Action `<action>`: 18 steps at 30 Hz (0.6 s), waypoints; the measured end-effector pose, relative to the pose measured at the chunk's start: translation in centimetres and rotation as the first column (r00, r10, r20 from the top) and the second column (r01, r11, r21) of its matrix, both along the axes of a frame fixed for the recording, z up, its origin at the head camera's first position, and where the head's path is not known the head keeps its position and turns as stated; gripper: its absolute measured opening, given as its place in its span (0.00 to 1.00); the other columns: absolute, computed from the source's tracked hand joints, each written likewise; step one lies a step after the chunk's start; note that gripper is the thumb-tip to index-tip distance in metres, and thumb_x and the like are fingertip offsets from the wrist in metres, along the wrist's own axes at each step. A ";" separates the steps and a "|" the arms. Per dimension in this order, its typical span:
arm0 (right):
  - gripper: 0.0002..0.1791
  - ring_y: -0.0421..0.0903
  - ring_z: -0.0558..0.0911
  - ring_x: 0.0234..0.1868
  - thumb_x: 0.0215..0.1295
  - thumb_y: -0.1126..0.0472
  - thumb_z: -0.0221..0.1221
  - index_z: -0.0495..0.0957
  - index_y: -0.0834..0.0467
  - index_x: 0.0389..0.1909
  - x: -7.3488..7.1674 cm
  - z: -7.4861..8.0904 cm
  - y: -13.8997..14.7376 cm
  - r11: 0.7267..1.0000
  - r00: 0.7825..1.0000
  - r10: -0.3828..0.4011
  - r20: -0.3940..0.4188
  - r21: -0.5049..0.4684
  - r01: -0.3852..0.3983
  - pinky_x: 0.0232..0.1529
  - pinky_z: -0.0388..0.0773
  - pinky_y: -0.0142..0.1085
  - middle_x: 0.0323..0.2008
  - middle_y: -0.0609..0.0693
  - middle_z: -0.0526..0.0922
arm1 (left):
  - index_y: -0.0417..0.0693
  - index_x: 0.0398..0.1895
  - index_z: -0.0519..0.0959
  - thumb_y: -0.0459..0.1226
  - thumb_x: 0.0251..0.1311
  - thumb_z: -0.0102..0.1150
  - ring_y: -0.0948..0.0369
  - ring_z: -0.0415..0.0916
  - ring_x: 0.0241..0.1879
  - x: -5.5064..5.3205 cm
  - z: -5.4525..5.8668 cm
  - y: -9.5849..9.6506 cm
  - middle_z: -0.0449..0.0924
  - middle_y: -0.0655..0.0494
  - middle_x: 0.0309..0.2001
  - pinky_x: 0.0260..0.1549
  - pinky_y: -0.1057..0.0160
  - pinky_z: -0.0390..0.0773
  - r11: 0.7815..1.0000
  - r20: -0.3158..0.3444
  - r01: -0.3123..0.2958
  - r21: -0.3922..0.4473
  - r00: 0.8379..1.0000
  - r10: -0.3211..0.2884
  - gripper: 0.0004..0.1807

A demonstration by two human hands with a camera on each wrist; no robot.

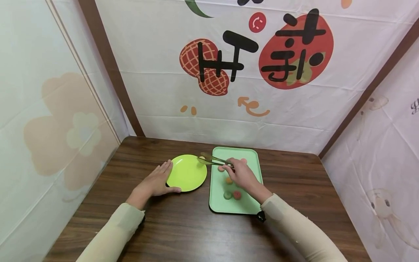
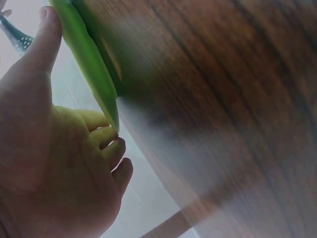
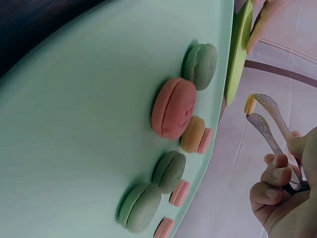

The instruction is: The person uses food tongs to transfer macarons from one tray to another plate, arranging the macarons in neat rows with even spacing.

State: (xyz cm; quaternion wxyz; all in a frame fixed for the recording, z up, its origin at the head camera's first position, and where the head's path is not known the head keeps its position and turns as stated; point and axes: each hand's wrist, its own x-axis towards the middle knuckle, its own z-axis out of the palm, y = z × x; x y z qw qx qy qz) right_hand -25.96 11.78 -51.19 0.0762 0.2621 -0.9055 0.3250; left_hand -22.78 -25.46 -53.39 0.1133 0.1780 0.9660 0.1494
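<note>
My right hand (image 1: 243,175) grips a pair of tongs (image 3: 271,121), which reach left over the right rim of the yellow-green plate (image 1: 186,174). Their perforated tips pinch a yellow macaron (image 3: 250,103). At the plate's left side lies my left hand (image 1: 158,181), fingers extended and thumb spread along the rim. The left wrist view shows its fingertips touching the rim. Beneath my right forearm is a light green tray (image 1: 218,204) with several macarons, among them a red macaron (image 3: 173,108), an orange macaron (image 3: 192,134) and a green macaron (image 3: 169,171). My right hand hides part of the tray.
Plate and tray stand side by side on a dark wooden table (image 1: 176,229), with a narrow gap between them. A printed white cloth (image 1: 157,91) hangs behind the table's far edge, and more cloth covers both sides.
</note>
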 end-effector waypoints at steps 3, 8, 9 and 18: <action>0.15 0.43 0.88 0.37 0.81 0.56 0.62 0.84 0.64 0.54 -0.2 -0.2 -0.6 1.000 1.000 0.000 0.002 0.002 0.000 0.38 0.87 0.45 0.40 0.53 0.90 | 0.28 0.85 0.43 0.72 0.62 0.64 0.39 0.41 0.85 0.0 0.0 0.0 0.40 0.31 0.86 0.83 0.39 0.47 1.000 -0.002 0.004 0.005 1.000 -0.004 0.72; 0.12 0.38 0.82 0.30 0.81 0.53 0.62 0.84 0.59 0.49 -0.4 -0.2 -1.4 1.000 1.000 0.022 0.020 0.010 -0.022 0.30 0.81 0.36 0.35 0.46 0.87 | 0.28 0.85 0.43 0.72 0.62 0.65 0.39 0.42 0.85 0.0 0.1 -0.1 0.41 0.30 0.86 0.83 0.40 0.47 1.000 -0.002 0.004 0.003 1.000 -0.004 0.71; 0.12 0.38 0.80 0.28 0.82 0.53 0.61 0.83 0.58 0.49 -0.5 -0.2 -1.6 0.999 0.999 0.030 0.026 0.011 -0.030 0.27 0.79 0.35 0.33 0.45 0.86 | 0.28 0.85 0.43 0.71 0.62 0.65 0.38 0.42 0.85 0.0 0.2 -0.1 0.41 0.30 0.86 0.83 0.39 0.47 1.000 -0.001 0.005 0.005 1.000 -0.005 0.71; 0.19 0.44 0.88 0.37 0.81 0.51 0.61 0.83 0.64 0.57 -0.6 -0.8 -3.1 0.998 0.999 0.051 0.017 0.029 -0.051 0.35 0.86 0.38 0.40 0.51 0.88 | 0.27 0.85 0.45 0.69 0.63 0.67 0.37 0.43 0.85 0.0 0.1 0.1 0.42 0.30 0.85 0.83 0.38 0.48 1.000 -0.014 0.004 0.026 1.000 -0.004 0.69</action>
